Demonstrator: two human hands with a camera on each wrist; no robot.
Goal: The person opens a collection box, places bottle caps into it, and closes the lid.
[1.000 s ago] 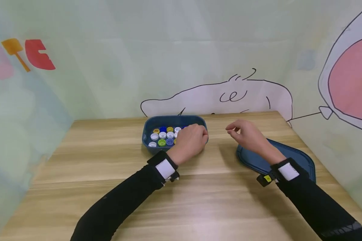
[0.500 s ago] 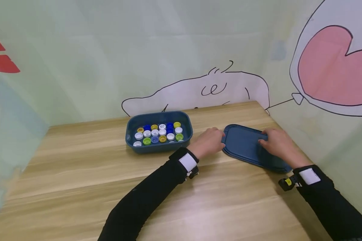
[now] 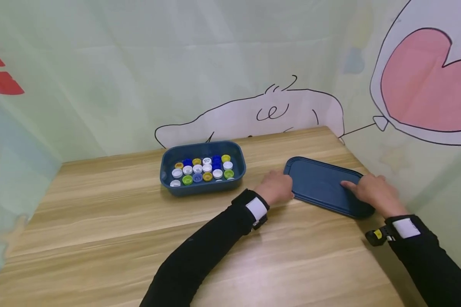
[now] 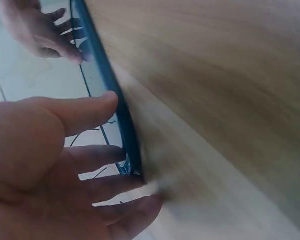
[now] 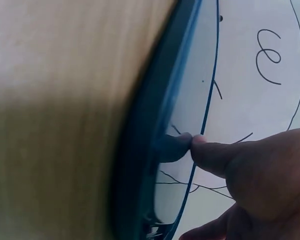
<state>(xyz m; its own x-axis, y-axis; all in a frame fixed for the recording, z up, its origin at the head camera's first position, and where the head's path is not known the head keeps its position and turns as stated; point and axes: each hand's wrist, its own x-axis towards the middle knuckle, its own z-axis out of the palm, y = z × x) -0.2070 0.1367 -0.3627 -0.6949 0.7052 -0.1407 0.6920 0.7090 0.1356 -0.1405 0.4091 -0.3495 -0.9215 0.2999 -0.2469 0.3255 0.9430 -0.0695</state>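
A dark blue, rounded rectangular lid (image 3: 322,184) lies at the right part of the table, its glossy top mirroring the wall in both wrist views. My left hand (image 3: 275,187) holds its left end; in the left wrist view the thumb (image 4: 97,112) meets the long rim and the other fingers reach round the end. At the opposite end, my right hand (image 3: 378,195) grips the lid, thumb (image 5: 210,156) on the top face, other fingers mostly hidden past the edge. Left of both hands stands a matching blue container (image 3: 201,187) with rows of bottle caps (image 3: 197,169).
The wooden table (image 3: 138,230) meets a printed wall covering (image 3: 119,85) at its back and right sides. The lid lies close to the table's right edge. The caps in the container are white, yellow, blue and green.
My left hand has left the container and moved right to the lid. My right hand has come down onto the lid's right end and slid further outward. The head view has turned right.
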